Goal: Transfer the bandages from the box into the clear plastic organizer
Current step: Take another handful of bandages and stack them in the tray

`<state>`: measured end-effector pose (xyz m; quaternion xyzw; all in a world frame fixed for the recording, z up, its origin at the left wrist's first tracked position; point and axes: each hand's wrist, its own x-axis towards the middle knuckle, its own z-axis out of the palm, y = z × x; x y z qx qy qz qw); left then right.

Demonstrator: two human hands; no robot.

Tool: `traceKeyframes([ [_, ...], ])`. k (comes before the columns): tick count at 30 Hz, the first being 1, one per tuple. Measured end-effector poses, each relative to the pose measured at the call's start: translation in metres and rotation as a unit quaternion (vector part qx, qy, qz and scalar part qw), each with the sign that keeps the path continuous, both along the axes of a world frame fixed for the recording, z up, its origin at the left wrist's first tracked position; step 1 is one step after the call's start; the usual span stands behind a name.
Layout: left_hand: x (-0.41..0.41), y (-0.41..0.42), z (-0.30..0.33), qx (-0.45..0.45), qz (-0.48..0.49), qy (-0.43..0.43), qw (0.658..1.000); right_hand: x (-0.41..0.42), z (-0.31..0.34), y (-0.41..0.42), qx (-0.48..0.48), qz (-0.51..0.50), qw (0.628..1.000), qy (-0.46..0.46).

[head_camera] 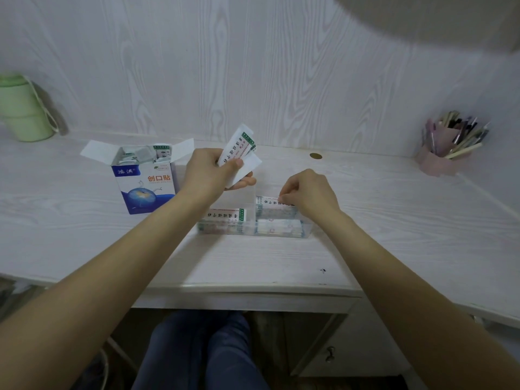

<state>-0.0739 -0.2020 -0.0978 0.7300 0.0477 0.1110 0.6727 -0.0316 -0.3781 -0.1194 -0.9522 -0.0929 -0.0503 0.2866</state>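
1. Centrally, on the pale wood-grain desk [281, 263], stood the clear plastic organizer [254, 220] — a low transparent tray divided into compartments, each already holding flat stacks of white paper-wrapped bandages with green-edged labels [225, 215].
2. The left hand [209, 175] was raised above and just behind the organizer; its fingers and thumb were curled round a small fan of wrapped bandages [239, 153], gripped at their lower ends with the upper ends splayed apart.
3. The right hand [308, 192] rested over the right-hand compartment, fingertips pinched on a single bandage [267, 201] lying at the top of that stack; whether it was yet released cannot be told.
4. To the left stood the blue-and-white cardboard bandage box [145, 181], upright, flaps open, with more wrapped bandages visible inside — so the transfer appeared well under way but unfinished.
5. Elsewhere were a pale green lidded cup [22, 108] at far left, a pink holder of pens [447, 147] at far right, and a small brass-coloured disc [315, 155] near the wall.
6. Likely risks: the loosely fanned bandages could slip from the left hand's grip and scatter; pressing on the light organizer could slide it; an arm reaching back could topple the box.
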Motion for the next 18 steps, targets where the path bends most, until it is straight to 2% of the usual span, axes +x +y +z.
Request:
traceKeyframes([
  [4, 0.0, 0.001, 0.0, 0.001, -0.009, -0.005, 1.0, 0.003, 0.001, 0.0, -0.028, 0.034, 0.999, 0.009],
  [6, -0.001, 0.001, 0.0, -0.003, -0.012, -0.006, 1.0, 0.003, 0.001, 0.001, -0.009, 0.044, 0.999, -0.011],
  [7, -0.002, 0.001, 0.0, -0.006, -0.014, -0.006, 1.0, 0.001, 0.003, 0.003, 0.035, 0.043, 0.998, -0.029],
  [9, -0.004, 0.001, 0.001, -0.016, -0.021, 0.001, 1.0, -0.007, 0.013, 0.006, 0.181, 0.047, 0.982, -0.035],
  [11, -0.006, -0.002, 0.002, -0.032, -0.045, 0.015, 0.998, -0.014, 0.024, 0.011, 0.295, 0.065, 0.953, 0.021],
  [15, -0.009, -0.007, 0.004, -0.056, -0.09, 0.019, 0.994, -0.017, 0.032, 0.016, 0.337, 0.044, 0.935, 0.099],
  [18, -0.008, -0.004, 0.004, -0.056, -0.061, 0.013, 0.996, -0.015, 0.032, 0.011, 0.412, 0.019, 0.903, 0.116],
])
